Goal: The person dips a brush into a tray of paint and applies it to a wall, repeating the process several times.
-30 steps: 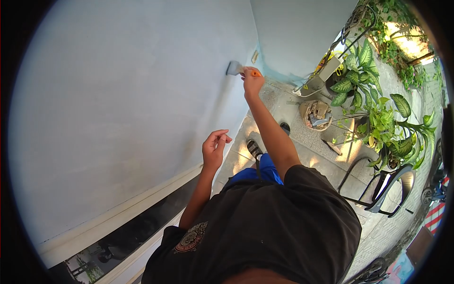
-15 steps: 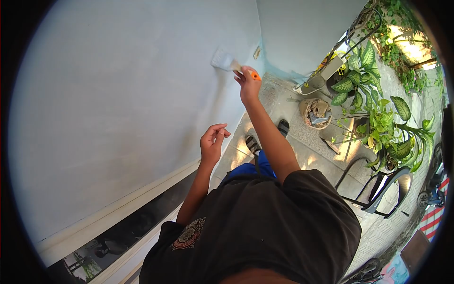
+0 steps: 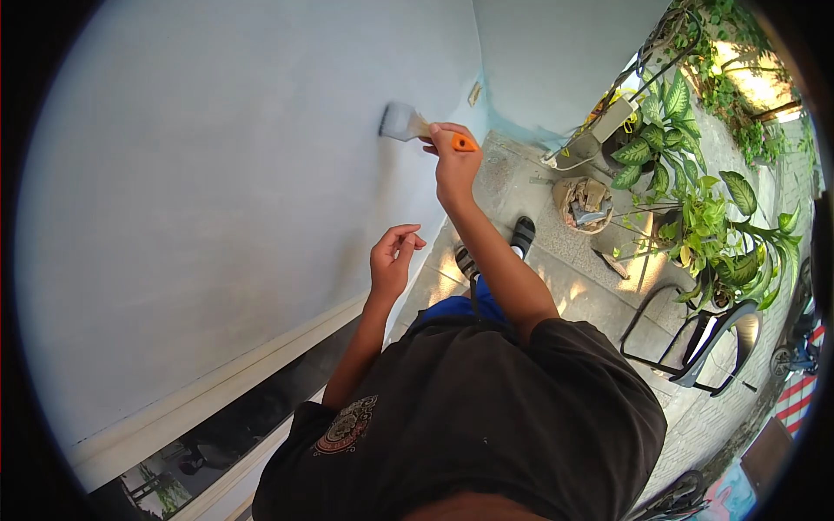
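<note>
My right hand (image 3: 456,165) is closed round the handle of a wide paintbrush (image 3: 402,122) with an orange end. The brush points left, its bristle tips right at the pale blue-grey wall (image 3: 217,191). Lower down, my left hand (image 3: 396,258) hangs near the wall, holding nothing, its fingers loosely bent and partly apart. A soft shadow runs down the wall below the brush.
To the right, a bag of rubble (image 3: 584,206) stands on the tiled floor (image 3: 556,269). Beyond it are potted plants (image 3: 695,217) and a black-framed chair (image 3: 695,347). A window ledge (image 3: 217,382) runs along the wall's bottom. A second wall (image 3: 556,61) meets this one at a corner.
My right hand has turned and shifted slightly down, and the brush head has moved a little left and down across the wall. My left hand has hardly moved.
</note>
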Tool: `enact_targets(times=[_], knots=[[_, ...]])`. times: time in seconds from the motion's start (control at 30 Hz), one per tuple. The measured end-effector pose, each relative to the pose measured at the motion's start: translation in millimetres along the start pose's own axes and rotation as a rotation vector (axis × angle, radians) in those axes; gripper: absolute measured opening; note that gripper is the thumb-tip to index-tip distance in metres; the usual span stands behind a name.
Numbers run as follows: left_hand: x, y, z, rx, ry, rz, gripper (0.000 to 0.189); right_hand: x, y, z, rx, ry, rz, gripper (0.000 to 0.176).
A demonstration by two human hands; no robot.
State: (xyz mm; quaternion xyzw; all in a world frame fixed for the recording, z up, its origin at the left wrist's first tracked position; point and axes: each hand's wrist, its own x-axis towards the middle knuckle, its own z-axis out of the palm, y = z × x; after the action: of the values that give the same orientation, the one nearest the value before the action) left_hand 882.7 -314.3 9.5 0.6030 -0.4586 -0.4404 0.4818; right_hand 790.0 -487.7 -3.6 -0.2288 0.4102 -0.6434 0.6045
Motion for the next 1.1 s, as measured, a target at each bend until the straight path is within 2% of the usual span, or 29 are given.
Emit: enact_targets(times=[0.07,0.1,0.2,0.27,0.33,0.37,0.47,0.53,0.63,0.67,0.73,0.8,1.0,1.07,1.1], knots=[[1.4,0.1,-2.4,-0.001,0.008,-0.001,0.018,-7.7,-36.5,12.4,0.212,-0.088,-0.062,0.016],[1.3,-0.4,-3.9,0.011,0.011,-0.010,0.018,-7.3,-49.4,11.8,0.366,-0.155,0.019,0.015],[2.3,-0.7,-8.6,0.025,0.014,-0.007,0.018,5.5,-27.6,3.0,0.444,-0.231,0.094,0.018],[2.5,-2.2,-11.4,0.026,0.009,0.001,0.018,17.7,21.4,-15.3,0.473,-0.214,0.156,0.019],[0.9,-5.9,-14.7,0.021,0.023,-0.006,0.018,26.9,81.5,-44.3,0.516,-0.034,0.358,0.019],[0.5,-6.1,-15.4,0.026,0.023,-0.006,0.018,29.9,105.4,-60.5,0.520,-0.034,0.360,0.019],[-0.4,-5.8,-19.2,0.043,0.018,-0.014,0.018,39.1,165.8,-109.7,0.304,0.165,0.348,0.015],[-2.1,-7.0,-20.8,0.057,0.019,-0.023,0.018,41.1,186.2,-131.3,0.165,0.331,0.344,0.010],[-2.7,-6.9,-23.1,0.055,0.023,-0.012,0.018,42.3,203.3,-138.1,0.017,0.397,0.329,0.009],[-3.0,-7.3,-24.3,0.054,0.021,-0.011,0.018,40.1,194.6,-127.6,0.018,0.398,0.328,0.009],[-2.9,-9.1,-25.1,0.050,0.027,-0.013,0.018,36.9,173.7,-96.0,0.104,0.256,0.244,0.010],[-3.5,-11.4,-25.6,0.043,0.019,-0.017,0.018,29.8,131.2,-66.0,0.083,0.257,0.232,0.011],[3.4,-15.0,-24.5,0.020,0.012,-0.019,0.018,16.8,-2.0,-16.6,0.290,0.033,0.112,0.016],[4.4,-15.4,-22.6,0.017,0.013,-0.026,0.018,29.7,-21.3,-13.6,0.592,-0.171,0.131,0.016],[5.4,-14.7,-22.3,0.015,0.012,-0.029,0.018,39.4,-17.4,-13.7,0.486,-0.237,0.080,0.016]])
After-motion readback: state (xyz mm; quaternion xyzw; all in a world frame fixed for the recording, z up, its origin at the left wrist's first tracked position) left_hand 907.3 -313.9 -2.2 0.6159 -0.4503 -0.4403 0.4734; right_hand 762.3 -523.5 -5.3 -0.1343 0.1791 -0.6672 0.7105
